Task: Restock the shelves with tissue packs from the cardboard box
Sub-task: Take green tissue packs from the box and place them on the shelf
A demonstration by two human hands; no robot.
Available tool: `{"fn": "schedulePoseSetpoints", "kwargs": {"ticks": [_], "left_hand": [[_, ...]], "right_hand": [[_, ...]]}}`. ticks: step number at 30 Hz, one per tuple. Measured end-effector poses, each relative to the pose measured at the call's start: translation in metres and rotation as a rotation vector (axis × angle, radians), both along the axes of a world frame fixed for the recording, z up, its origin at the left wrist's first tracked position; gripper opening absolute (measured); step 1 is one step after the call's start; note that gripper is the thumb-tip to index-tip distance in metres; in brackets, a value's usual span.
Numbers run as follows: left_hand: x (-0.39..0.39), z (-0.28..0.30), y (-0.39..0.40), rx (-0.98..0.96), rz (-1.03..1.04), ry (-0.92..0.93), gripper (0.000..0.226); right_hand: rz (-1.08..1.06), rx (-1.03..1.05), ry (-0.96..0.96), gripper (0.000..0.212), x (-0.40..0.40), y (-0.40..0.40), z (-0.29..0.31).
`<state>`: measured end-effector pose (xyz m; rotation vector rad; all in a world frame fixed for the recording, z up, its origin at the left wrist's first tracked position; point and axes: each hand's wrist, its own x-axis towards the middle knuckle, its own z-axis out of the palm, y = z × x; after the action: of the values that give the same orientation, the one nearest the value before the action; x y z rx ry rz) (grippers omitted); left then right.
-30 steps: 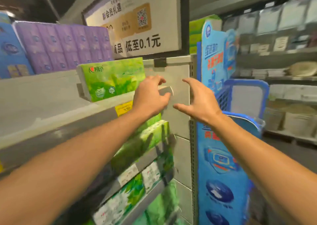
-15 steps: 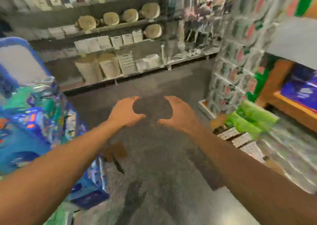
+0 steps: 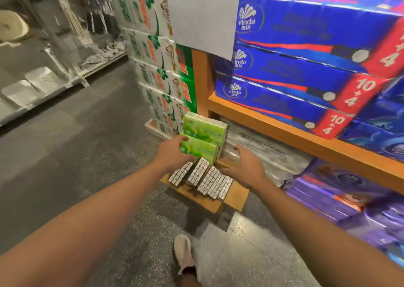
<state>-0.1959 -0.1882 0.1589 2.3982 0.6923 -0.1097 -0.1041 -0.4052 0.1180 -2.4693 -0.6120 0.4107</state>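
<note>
We reach down to the brown cardboard box (image 3: 227, 196) on the floor. Two green plastic tissue packs (image 3: 202, 140) stand at its far end. Our left hand (image 3: 172, 153) seems to touch the lower one; our right hand (image 3: 244, 168), open, hovers just right.

Head camera looks forward and down, near the cardboard box (image 3: 231, 196).
</note>
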Motion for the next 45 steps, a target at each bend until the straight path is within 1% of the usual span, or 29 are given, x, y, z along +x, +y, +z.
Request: {"fn": "schedulePoseSetpoints", "kwargs": {"ticks": [2,4,6,8,11,12,13,14,15,16,18,20,22,25,27,28,30,33,35,37,38,40,41,43,45], "left_hand": [[0.047,-0.025,0.024,-0.032,0.012,0.023,0.075],[0.096,-0.055,0.055,-0.008,-0.013,0.042,0.078],[0.145,-0.091,0.090,0.069,-0.075,0.055,0.083],[0.195,-0.127,0.122,0.163,-0.162,0.079,0.086],[0.262,-0.174,0.156,0.297,-0.305,0.095,0.086],[0.283,-0.189,0.165,0.308,-0.361,0.095,0.083],[0.301,-0.200,0.171,0.338,-0.456,0.095,0.077],[0.318,-0.213,0.175,0.319,-0.508,0.095,0.068],[0.334,-0.231,0.180,0.372,-0.567,0.070,0.061],[0.348,-0.243,0.182,0.406,-0.578,0.076,0.064],[0.368,-0.263,0.183,0.529,-0.561,0.217,0.081],[0.377,-0.275,0.185,0.596,-0.506,0.342,0.095],[0.378,-0.291,0.189,0.692,-0.504,0.359,0.097],[0.377,-0.305,0.196,0.775,-0.494,0.267,0.081],[0.379,-0.303,0.198,0.820,-0.492,0.263,0.071],[0.379,-0.304,0.199,0.834,-0.500,0.274,0.071],[0.377,-0.303,0.199,0.786,-0.507,0.287,0.075],[0.373,-0.295,0.198,0.661,-0.547,0.304,0.077],[0.365,-0.284,0.204,0.591,-0.503,0.302,0.076],[0.347,-0.273,0.225,0.604,-0.425,0.186,0.070],[0.333,-0.270,0.240,0.636,-0.381,0.092,0.064],[0.304,-0.266,0.271,0.709,-0.266,-0.036,0.057],[0.291,-0.265,0.285,0.730,-0.197,-0.037,0.057],[0.272,-0.265,0.304,0.725,-0.039,0.031,0.056],[0.260,-0.271,0.316,0.698,0.104,0.130,0.059]], "right_hand": [[-0.061,0.004,0.035,0.094,0.032,0.016,-0.026],[-0.100,-0.002,0.069,0.097,0.066,0.041,-0.056],[-0.142,-0.010,0.117,0.096,0.101,0.072,-0.091],[-0.194,-0.003,0.159,0.092,0.137,0.103,-0.123],[-0.245,0.009,0.217,0.087,0.187,0.147,-0.166],[-0.264,-0.002,0.230,0.088,0.203,0.159,-0.181],[-0.279,-0.021,0.240,0.089,0.218,0.169,-0.197],[-0.287,-0.046,0.243,0.089,0.229,0.177,-0.211],[-0.295,-0.078,0.244,0.089,0.239,0.183,-0.223],[-0.308,-0.107,0.232,0.091,0.248,0.188,-0.234],[-0.341,-0.137,0.174,0.099,0.262,0.194,-0.250],[-0.354,-0.127,0.103,0.101,0.271,0.197,-0.265],[-0.334,-0.094,0.078,0.099,0.274,0.200,-0.276],[-0.324,-0.069,0.048,0.099,0.276,0.204,-0.284],[-0.336,-0.091,0.007,0.088,0.278,0.206,-0.285],[-0.332,-0.102,0.000,0.081,0.278,0.207,-0.284],[-0.308,-0.080,-0.004,0.071,0.276,0.205,-0.282],[-0.314,-0.043,-0.032,0.073,0.267,0.199,-0.278],[-0.439,-0.005,0.046,0.083,0.262,0.197,-0.278],[-0.562,0.007,0.159,0.091,0.258,0.202,-0.281],[-0.542,-0.041,0.196,0.091,0.256,0.207,-0.284],[-0.372,-0.173,0.227,0.082,0.252,0.222,-0.295],[-0.266,-0.227,0.226,0.077,0.252,0.231,-0.301],[-0.091,-0.266,0.217,0.069,0.253,0.251,-0.314],[0.038,-0.291,0.221,0.069,0.260,0.272,-0.331]]}}
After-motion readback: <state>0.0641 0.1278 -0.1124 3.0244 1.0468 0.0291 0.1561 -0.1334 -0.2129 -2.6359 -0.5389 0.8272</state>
